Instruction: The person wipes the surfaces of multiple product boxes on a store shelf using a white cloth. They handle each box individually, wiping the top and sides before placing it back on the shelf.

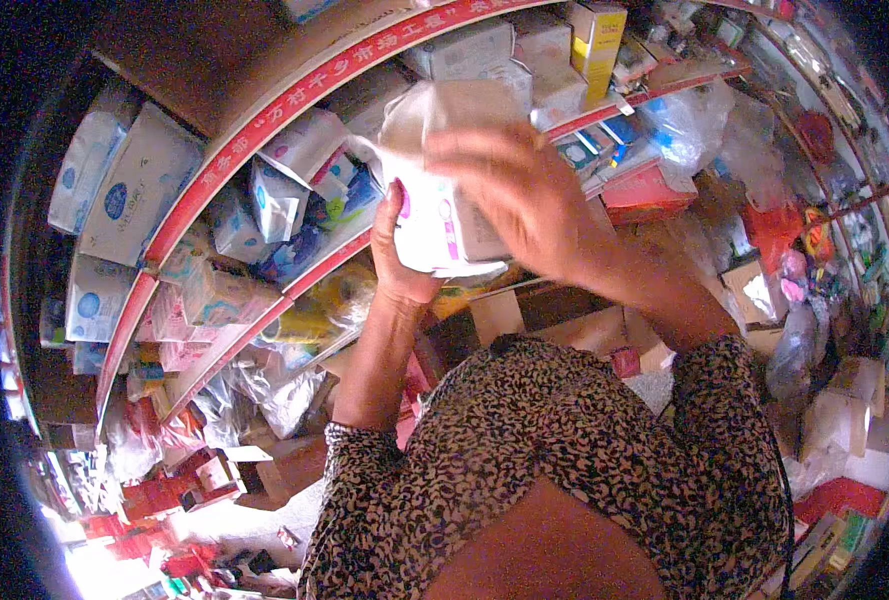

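A white package with pink and purple printing (433, 217) is held up before the red-edged shelves. My left hand (399, 255) grips it from the left and below, with the thumb upright along its side. Over its upper right part lies my right hand (515, 191), slightly blurred, with its fingers bent across the package; whether they press on it or only hover cannot be told. The top of the package looks wrinkled and loose. Its far side is hidden.
Shelves with red edge strips (294, 97) curve across the view, holding white cartons (140, 184) and a yellow box (598, 49). Clear plastic bags (688, 124) hang at the right. Open cardboard boxes (287, 469) and red items stand low at the left.
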### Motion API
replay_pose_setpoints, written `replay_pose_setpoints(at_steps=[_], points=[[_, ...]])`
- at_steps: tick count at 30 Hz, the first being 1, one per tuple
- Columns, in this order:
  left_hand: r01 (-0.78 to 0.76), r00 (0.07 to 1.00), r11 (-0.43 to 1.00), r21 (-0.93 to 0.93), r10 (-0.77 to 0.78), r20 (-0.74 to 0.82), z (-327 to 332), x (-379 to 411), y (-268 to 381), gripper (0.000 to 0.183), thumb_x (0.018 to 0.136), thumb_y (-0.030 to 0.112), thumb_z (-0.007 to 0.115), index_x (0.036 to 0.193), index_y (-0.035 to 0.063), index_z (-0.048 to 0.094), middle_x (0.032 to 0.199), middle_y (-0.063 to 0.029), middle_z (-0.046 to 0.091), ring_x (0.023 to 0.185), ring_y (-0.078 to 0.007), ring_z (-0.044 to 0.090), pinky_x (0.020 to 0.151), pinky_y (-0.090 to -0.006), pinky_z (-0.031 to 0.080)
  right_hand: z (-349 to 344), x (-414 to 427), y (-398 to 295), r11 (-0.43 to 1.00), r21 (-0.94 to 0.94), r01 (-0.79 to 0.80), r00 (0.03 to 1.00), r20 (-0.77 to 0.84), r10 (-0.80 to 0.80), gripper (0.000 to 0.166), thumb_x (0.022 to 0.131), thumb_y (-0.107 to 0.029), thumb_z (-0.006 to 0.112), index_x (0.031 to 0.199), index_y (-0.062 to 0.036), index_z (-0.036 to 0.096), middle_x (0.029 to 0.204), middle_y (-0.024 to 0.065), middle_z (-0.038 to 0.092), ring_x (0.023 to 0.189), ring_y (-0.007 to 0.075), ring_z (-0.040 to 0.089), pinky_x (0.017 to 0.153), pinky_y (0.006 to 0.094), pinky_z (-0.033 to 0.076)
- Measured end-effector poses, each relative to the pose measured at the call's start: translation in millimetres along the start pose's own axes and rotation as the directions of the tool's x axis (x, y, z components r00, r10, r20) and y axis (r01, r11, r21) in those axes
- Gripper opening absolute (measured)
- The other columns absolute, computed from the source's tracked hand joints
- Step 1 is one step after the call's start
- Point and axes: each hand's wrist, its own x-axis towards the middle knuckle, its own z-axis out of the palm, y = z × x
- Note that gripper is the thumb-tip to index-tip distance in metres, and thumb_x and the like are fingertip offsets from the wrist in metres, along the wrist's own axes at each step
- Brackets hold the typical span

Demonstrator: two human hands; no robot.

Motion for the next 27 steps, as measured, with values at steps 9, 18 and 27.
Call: replay_pose_setpoints(at_steps=[9, 18, 27], points=[[0.175, 0.982, 0.983, 0.06, -0.178, 0.06, -11, -7, -8, 0.059, 0.077, 0.035, 0.066, 0.122, 0.0025, 0.048, 0.114, -0.0104, 0.059, 0.102, -0.0245, 0.057, 0.091, -0.0383, 0.044, -13, 17, 22, 0.982, -0.162, 0.099, 0.994, -0.032, -0.105, 0.025, 0.078, -0.003, 0.058, 0.102, -0.0072, 0.061, 0.101, 0.012, 0.057, 0.09, 0.0279, 0.058, 0.075, 0.0345, 0.048], [-0.027, 0.998, 0.998, 0.059, 0.023, 0.057, -1, 13, 11, 0.055, 0.081, 0.039, 0.058, 0.121, 0.0021, 0.048, 0.112, -0.0117, 0.059, 0.098, -0.027, 0.059, 0.088, -0.0408, 0.046, 0, -48, -11, 0.99, 0.129, -0.058, 0.989, 0.143, 0.039, 0.025, 0.075, -0.007, 0.06, 0.099, -0.0114, 0.06, 0.09, 0.0126, 0.056, 0.084, 0.0302, 0.056, 0.071, 0.0434, 0.046], [-0.071, 0.987, 0.913, 0.401, 0.122, -0.103, -2, 18, 5, 0.056, 0.077, 0.036, 0.064, 0.116, -0.0014, 0.048, 0.105, -0.0122, 0.059, 0.096, -0.0227, 0.058, 0.084, -0.0348, 0.046, -40, 9, -1, 0.921, 0.161, -0.354, 0.933, -0.001, 0.359, 0.012, 0.079, -0.008, 0.061, 0.09, -0.004, 0.064, 0.085, 0.0094, 0.061, 0.083, 0.0236, 0.059, 0.076, 0.0333, 0.047]])
